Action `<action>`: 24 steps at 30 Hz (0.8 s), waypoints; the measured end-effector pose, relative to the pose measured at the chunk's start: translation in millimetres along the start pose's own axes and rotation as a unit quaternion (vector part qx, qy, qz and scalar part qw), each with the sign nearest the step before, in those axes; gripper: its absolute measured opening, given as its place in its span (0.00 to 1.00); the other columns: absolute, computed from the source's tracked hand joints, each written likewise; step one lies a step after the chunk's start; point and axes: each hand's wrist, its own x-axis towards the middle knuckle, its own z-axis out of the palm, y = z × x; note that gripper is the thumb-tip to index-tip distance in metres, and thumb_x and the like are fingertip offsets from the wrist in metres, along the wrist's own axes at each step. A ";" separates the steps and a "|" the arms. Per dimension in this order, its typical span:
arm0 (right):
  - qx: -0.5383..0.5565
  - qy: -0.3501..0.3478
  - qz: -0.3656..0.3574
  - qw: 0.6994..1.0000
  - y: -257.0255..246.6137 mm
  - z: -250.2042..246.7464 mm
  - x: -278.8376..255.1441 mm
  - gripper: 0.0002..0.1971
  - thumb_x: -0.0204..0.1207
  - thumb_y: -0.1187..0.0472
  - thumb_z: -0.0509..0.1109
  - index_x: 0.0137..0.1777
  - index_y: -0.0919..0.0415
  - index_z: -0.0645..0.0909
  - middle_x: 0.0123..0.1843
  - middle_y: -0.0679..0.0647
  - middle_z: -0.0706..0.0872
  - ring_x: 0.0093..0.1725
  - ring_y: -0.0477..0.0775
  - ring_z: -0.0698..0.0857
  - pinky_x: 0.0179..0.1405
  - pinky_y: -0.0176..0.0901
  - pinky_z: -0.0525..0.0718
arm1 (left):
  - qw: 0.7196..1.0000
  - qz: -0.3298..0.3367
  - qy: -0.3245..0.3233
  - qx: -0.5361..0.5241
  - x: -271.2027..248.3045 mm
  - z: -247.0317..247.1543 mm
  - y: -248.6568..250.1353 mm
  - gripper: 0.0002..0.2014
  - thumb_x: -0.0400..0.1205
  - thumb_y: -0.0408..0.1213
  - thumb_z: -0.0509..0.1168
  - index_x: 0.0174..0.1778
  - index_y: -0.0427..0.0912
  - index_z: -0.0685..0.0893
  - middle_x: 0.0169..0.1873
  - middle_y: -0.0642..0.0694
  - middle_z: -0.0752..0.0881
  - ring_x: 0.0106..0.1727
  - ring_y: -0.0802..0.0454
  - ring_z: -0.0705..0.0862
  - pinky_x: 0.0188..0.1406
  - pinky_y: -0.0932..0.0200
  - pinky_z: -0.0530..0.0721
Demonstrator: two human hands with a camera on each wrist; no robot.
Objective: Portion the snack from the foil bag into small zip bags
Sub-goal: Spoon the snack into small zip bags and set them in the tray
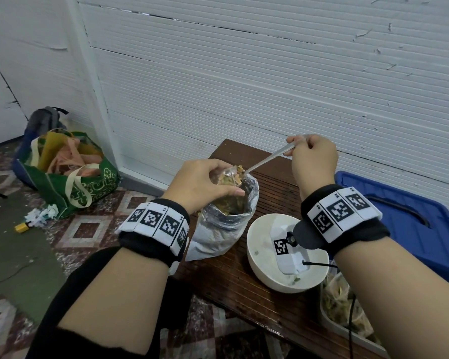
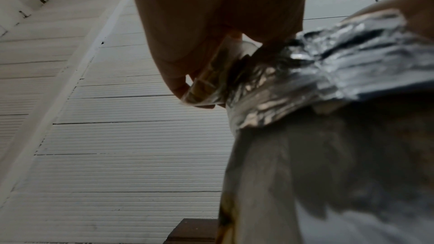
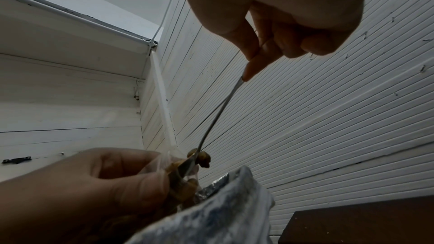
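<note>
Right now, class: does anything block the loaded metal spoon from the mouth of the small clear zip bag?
Nothing visible does. The metal spoon, pinched by the right hand, already tips snack into the small clear zip bag that the left hand holds open above the foil bag.

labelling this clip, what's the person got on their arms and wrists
Each wrist carries a black padded band wrapped by a white strap of square black-and-white marker tiles: left hand, right hand. A black sleeve is pushed up the left forearm. A thin black cable hangs under the right wrist. Both hands are bare, no gloves or rings visible.
</note>
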 end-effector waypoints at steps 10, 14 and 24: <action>-0.002 -0.005 0.007 1.000 7.9 -1.8 -1.9 0.15 0.84 0.62 0.59 0.41 0.60 0.86 0.36 0.41 0.82 0.31 0.39 0.77 0.30 0.26 0.72 | 0.999 0.004 -0.015 0.035 1.3 4.5 1.1 0.28 0.62 0.56 0.81 0.57 0.53 0.88 0.42 0.64 0.85 0.47 0.68 0.82 0.51 0.68 0.82; 0.044 -0.024 -0.004 0.999 3.6 -0.5 -8.0 0.15 0.84 0.62 0.60 0.40 0.59 0.85 0.34 0.37 0.83 0.32 0.25 0.79 0.30 0.16 0.71 | 1.000 0.014 -0.017 0.015 0.2 8.0 4.3 0.26 0.63 0.55 0.80 0.55 0.53 0.88 0.44 0.61 0.87 0.49 0.63 0.84 0.55 0.61 0.84; 0.131 0.044 -0.191 0.972 -21.9 -16.2 -10.5 0.10 0.84 0.63 0.61 0.46 0.56 0.84 0.39 0.42 0.84 0.37 0.39 0.82 0.46 0.33 0.83 | 0.995 -0.014 0.074 -0.058 3.4 3.9 2.6 0.17 0.72 0.55 0.74 0.48 0.49 0.84 0.42 0.56 0.85 0.42 0.67 0.80 0.34 0.80 0.74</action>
